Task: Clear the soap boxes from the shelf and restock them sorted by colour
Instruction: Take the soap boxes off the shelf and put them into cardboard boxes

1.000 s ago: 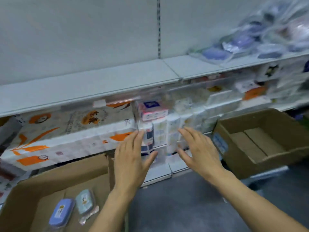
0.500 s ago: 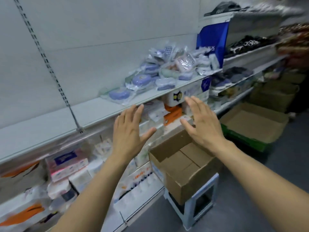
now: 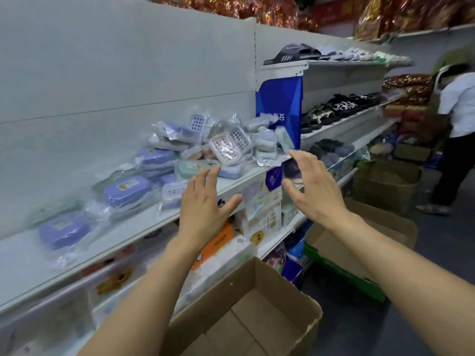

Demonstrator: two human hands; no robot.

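Nearest the camera, an open cardboard box (image 3: 257, 322) is sitting below the arms, and what shows of its inside is holding no soap boxes; its near end is cut off by the picture's lower edge. Above it, the left hand (image 3: 203, 204) and the right hand (image 3: 316, 188) are hovering side by side with fingers spread and nearly straight, gripping nothing, just in front of the shelf (image 3: 144, 227) edge. Behind them, the soap boxes (image 3: 180, 163) are lying in a loose heap in clear bags, purple, green, pink and white mixed together, so the clearing is looking barely begun and the sorting by colour is still ahead. The bags' glare is making it hard to count them or tell some colours apart. The lower shelves are blurred, with packets I cannot read. Further off, 1 blue bag (image 3: 280, 109) is standing past the heap, then slippers (image 3: 295, 53), and a person (image 3: 455, 140) at the far right, partly cut off.
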